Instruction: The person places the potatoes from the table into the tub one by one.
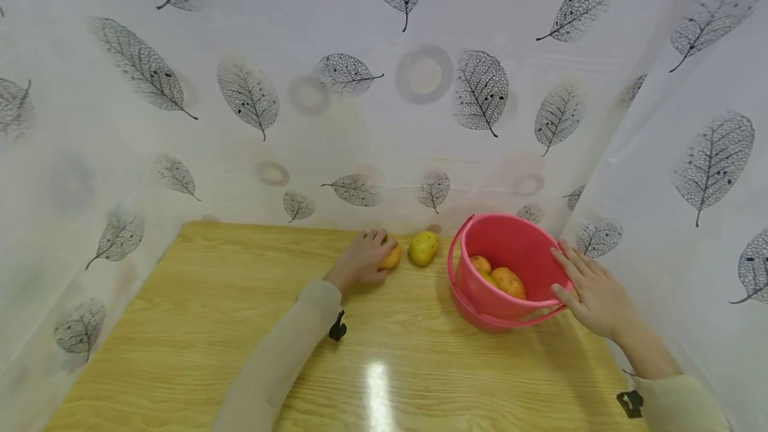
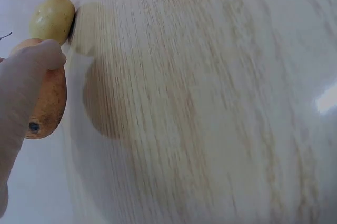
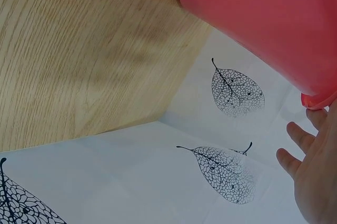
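Observation:
My left hand [image 1: 363, 260] grips an orange, mango-like fruit [image 1: 393, 257] on the table near its back edge, and a dark spot shows on one end of the fruit in the left wrist view. Just right of it lies a yellow fruit [image 1: 423, 249], apart from my fingers. A pink bucket [image 1: 543, 245] stands farther right, tilted slightly in view, with several yellow and orange fruits [image 1: 508, 283] inside. My right hand [image 1: 600, 299] rests against the bucket's right rim with its fingers extended. In the right wrist view the fingertips touch the rim from outside.
The wooden table [image 1: 240, 319] ends at the back against a white, leaf-patterned curtain [image 1: 360, 145], which also hangs along both sides. The bucket's pink handle [image 1: 454, 245] hangs down around its outside.

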The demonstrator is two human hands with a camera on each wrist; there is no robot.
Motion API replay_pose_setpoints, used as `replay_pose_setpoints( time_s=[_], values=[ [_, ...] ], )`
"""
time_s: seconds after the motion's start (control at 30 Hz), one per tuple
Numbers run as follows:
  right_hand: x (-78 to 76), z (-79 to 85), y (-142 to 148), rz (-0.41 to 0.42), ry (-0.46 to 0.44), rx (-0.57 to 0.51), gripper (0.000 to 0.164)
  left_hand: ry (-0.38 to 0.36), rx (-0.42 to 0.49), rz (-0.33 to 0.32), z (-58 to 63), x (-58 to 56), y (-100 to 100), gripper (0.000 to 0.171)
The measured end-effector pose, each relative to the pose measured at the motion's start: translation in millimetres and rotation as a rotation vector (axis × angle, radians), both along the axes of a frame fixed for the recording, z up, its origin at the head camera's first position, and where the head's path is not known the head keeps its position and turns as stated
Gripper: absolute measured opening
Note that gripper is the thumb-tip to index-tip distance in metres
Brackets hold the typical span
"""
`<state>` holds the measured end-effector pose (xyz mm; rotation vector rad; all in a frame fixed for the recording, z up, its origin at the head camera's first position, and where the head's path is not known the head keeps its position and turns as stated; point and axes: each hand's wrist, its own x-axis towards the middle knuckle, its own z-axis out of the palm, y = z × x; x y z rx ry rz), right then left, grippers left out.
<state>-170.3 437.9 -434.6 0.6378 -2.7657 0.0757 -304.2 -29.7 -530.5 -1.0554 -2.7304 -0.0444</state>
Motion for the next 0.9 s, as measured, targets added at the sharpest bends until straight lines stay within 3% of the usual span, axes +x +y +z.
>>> replay_pose_setpoints(
  time_s=[0.27,0.5,0.7,0.9],
  values=[
    [-1.2,0.4,-1.1,0.003,0.004,0.002,0.071,0.048,0.055,-0.058,2.3,8.7,2.4,0.054],
    [-0.6,0.2,-2.7,0.001,0.008,-0.002,0.071,0.026,0.121,-0.068,6.8,17.7,5.6,0.056],
    [0.4,0.6,-1.1,0.003,0.011,0.000,0.070,0.103,0.141,-0.088,11.7,19.3,13.3,0.063],
    [0.5,2.5,-0.6,0.007,0.015,0.015,0.071,0.110,0.198,-0.084,20.0,20.9,23.1,0.067]
  ],
)
